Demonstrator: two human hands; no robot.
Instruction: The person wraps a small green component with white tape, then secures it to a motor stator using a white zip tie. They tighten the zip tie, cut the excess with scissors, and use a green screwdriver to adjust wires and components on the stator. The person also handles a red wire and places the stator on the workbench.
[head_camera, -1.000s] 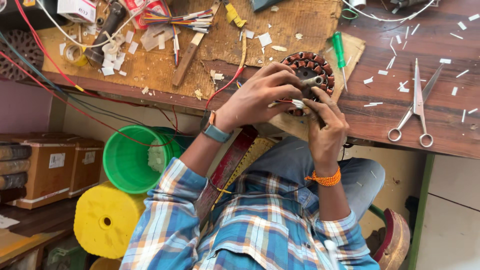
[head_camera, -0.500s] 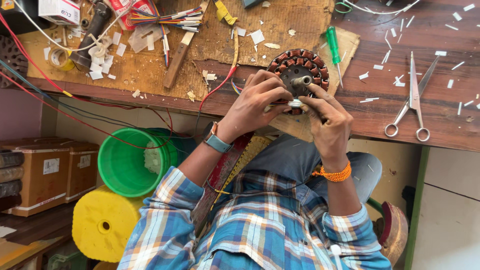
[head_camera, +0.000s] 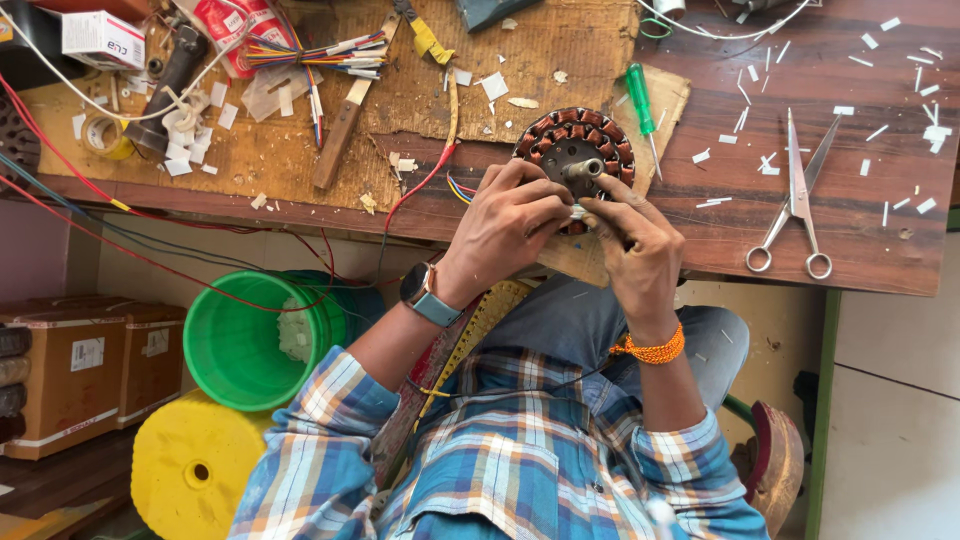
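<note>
Your fingers hide the stator's (head_camera: 578, 150) near rim; what they pinch there is too small to tell. Your left hand (head_camera: 510, 225) curls closed against it, your right hand (head_camera: 635, 245) likewise. The green bucket (head_camera: 245, 340) holds white scraps. The stator, ringed with copper coils, lies at the table (head_camera: 860, 250) edge.

Right of the hands, steel scissors (head_camera: 797, 205) lie shut on the dark wooden surface (head_camera: 850, 90) among scattered white paper slips. Just above the hands lies a green-handled screwdriver (head_camera: 640, 105). Up and left sit a wooden-handled tool (head_camera: 340, 130), a bundle of coloured wires (head_camera: 310, 55) and a tape roll (head_camera: 103, 133). Below left stand a green bucket (head_camera: 255, 340), a yellow spool (head_camera: 190, 465) and cardboard boxes (head_camera: 90, 370).
</note>
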